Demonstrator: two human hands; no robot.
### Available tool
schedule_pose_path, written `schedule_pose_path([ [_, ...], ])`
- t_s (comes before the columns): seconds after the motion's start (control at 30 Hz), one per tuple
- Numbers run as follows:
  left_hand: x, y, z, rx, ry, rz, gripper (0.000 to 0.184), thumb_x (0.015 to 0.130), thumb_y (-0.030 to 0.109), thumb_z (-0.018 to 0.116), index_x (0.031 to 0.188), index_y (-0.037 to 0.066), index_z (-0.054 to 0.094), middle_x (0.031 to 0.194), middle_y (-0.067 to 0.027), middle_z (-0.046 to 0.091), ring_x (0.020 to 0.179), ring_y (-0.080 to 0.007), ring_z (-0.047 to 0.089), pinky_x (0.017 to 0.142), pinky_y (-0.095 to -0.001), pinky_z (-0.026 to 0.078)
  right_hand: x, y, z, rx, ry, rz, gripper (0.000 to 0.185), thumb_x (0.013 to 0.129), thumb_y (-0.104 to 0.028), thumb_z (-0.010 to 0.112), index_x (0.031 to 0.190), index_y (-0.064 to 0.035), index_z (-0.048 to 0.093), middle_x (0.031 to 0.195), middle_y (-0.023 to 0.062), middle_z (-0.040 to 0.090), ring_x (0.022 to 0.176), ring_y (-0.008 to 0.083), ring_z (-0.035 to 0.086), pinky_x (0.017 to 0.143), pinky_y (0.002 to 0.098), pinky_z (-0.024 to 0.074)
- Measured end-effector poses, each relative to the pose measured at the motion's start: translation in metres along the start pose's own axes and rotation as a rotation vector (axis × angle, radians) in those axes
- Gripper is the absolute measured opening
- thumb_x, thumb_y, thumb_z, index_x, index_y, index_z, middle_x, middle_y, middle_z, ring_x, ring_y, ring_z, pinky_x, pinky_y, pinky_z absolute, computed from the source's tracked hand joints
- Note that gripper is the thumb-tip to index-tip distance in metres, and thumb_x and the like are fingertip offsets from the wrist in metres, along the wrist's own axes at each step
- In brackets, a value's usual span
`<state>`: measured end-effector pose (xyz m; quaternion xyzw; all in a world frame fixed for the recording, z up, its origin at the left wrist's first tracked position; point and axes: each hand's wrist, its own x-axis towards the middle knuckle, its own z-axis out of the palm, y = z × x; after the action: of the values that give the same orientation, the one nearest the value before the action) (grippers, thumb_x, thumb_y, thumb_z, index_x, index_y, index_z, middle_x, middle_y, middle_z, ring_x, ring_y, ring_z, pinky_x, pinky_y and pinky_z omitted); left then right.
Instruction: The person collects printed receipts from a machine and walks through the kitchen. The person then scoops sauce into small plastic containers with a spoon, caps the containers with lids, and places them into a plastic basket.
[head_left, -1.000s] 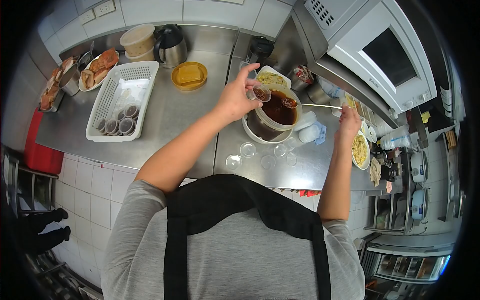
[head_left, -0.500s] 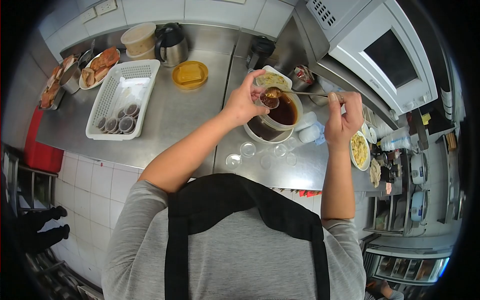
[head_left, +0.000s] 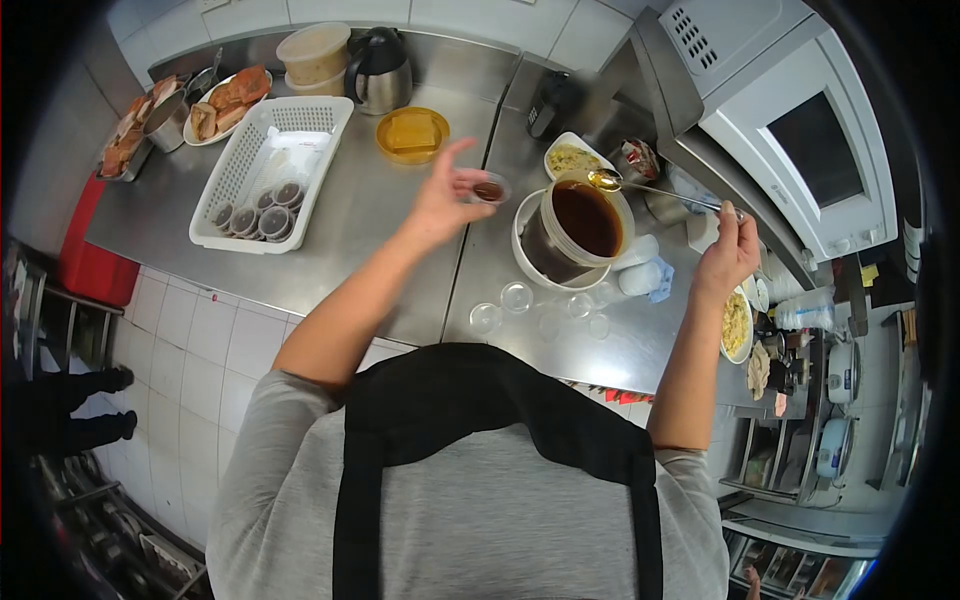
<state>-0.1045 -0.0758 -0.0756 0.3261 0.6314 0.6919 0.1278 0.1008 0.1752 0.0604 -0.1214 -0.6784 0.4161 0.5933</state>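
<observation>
At the frame's upper centre, your left hand (head_left: 447, 200) pinches a small cup (head_left: 488, 191) of dark liquid; your right hand (head_left: 728, 258), a spoon (head_left: 655, 190) above the brown-filled tub (head_left: 556, 243); upper left, a basket (head_left: 240, 153) holds dark-filled cups (head_left: 274, 221).

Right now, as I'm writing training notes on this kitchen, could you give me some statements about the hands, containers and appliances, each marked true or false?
1. The left hand holds a small clear cup with dark contents. True.
2. The right hand grips the spoon by its bowl. False: it grips the handle, near its end.
3. The white basket holds several cups with dark contents. True.
4. The bucket of dark liquid stands inside the white basket. False: it stands in a white bowl.
5. The microwave is on the person's left. False: it is on the right.
</observation>
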Motion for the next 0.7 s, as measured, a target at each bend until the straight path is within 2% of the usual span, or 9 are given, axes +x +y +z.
schedule_pose_path([
  [0.1,-0.016,-0.039,-0.048,0.271,0.183,-0.06,0.088,0.06,0.003,0.076,0.135,0.016,0.033,0.106,-0.0095,0.062,0.094,-0.0182,0.056,0.088,-0.0332,0.044,-0.005,0.014,-0.006,-0.535,-0.173,-0.348,0.01,0.082,-0.008,0.061,0.074,-0.0017,0.058,0.068,0.0049,0.053,0.064,0.0142,0.048,0.061,0.0257,0.0385],
  [0.13,-0.019,-0.062,-0.064,0.267,0.222,-0.064,0.087,0.06,0.004,0.077,0.134,0.016,0.034,0.105,-0.0104,0.062,0.096,-0.0204,0.056,0.09,-0.0345,0.043,-0.008,0.011,-0.003,-0.592,-0.253,-0.448,0.008,0.079,-0.008,0.064,0.075,-0.0032,0.059,0.069,0.0079,0.053,0.066,0.0221,0.049,0.062,0.031,0.0382],
  [0.17,-0.022,-0.079,-0.076,0.264,0.262,-0.069,0.086,0.059,0.004,0.078,0.133,0.016,0.036,0.104,-0.0113,0.062,0.099,-0.0227,0.055,0.091,-0.0357,0.043,-0.009,0.009,0.001,-0.603,-0.314,-0.511,0.008,0.078,-0.009,0.065,0.074,-0.0038,0.059,0.07,0.0072,0.053,0.066,0.0226,0.049,0.063,0.0317,0.0378],
  [0.27,-0.035,-0.077,-0.087,0.656,0.337,-0.176,0.086,0.058,0.006,0.08,0.132,0.015,0.037,0.108,-0.0144,0.06,0.104,-0.0294,0.051,0.092,-0.0393,0.041,-0.014,0.009,0.013,-0.631,-0.486,-0.693,0.009,0.074,-0.011,0.068,0.074,-0.0068,0.059,0.072,0.0038,0.056,0.069,0.0233,0.049,0.065,0.0332,0.0362],
  [0.37,-0.051,-0.064,-0.08,0.803,0.414,-0.077,0.079,0.063,0.007,0.076,0.132,0.016,0.038,0.111,-0.0161,0.056,0.107,-0.034,0.047,0.093,-0.041,0.039,-0.017,0.006,0.016,-0.699,-0.613,-0.819,0.01,0.072,-0.011,0.068,0.075,-0.0074,0.06,0.075,0.003,0.057,0.071,0.0227,0.05,0.065,0.0334,0.0358],
  [0.47,-0.078,-0.045,-0.046,1.053,0.396,-0.046,0.068,0.065,0.003,0.07,0.128,0.012,0.044,0.112,-0.0169,0.051,0.109,-0.0322,0.047,0.093,-0.0389,0.04,-0.021,0.005,0.014,-0.727,-0.713,-0.863,0.01,0.07,-0.011,0.068,0.075,-0.0075,0.059,0.076,0.003,0.056,0.072,0.0226,0.049,0.065,0.0343,0.0352],
  [0.53,-0.083,-0.044,-0.018,0.82,-0.061,0.239,0.052,0.068,0.002,0.064,0.118,0.014,0.054,0.112,-0.0156,0.049,0.109,-0.0323,0.046,0.09,-0.038,0.042,-0.022,0.006,0.011,-0.742,-0.723,-0.799,0.01,0.071,-0.011,0.067,0.075,-0.0075,0.059,0.075,0.0032,0.055,0.072,0.0226,0.049,0.065,0.0348,0.0349],
  [0.6,-0.078,-0.047,0.015,0.681,-0.38,0.462,0.042,0.069,0.003,0.063,0.109,0.014,0.059,0.116,-0.0145,0.048,0.109,-0.0312,0.047,0.087,-0.0372,0.044,-0.021,0.007,0.008,-0.74,-0.729,-0.728,0.009,0.072,-0.011,0.066,0.074,-0.0067,0.059,0.073,0.0039,0.054,0.072,0.0233,0.049,0.066,0.035,0.0344],
  [0.7,-0.073,-0.047,0.045,0.721,-0.625,0.401,0.03,0.071,0.004,0.063,0.099,0.013,0.061,0.118,-0.0124,0.048,0.109,-0.0293,0.048,0.085,-0.0362,0.045,-0.022,0.012,0.0,-0.692,-0.682,-0.573,0.009,0.073,-0.011,0.066,0.073,-0.0052,0.058,0.07,0.0054,0.053,0.07,0.0239,0.048,0.065,0.0349,0.0351],
])
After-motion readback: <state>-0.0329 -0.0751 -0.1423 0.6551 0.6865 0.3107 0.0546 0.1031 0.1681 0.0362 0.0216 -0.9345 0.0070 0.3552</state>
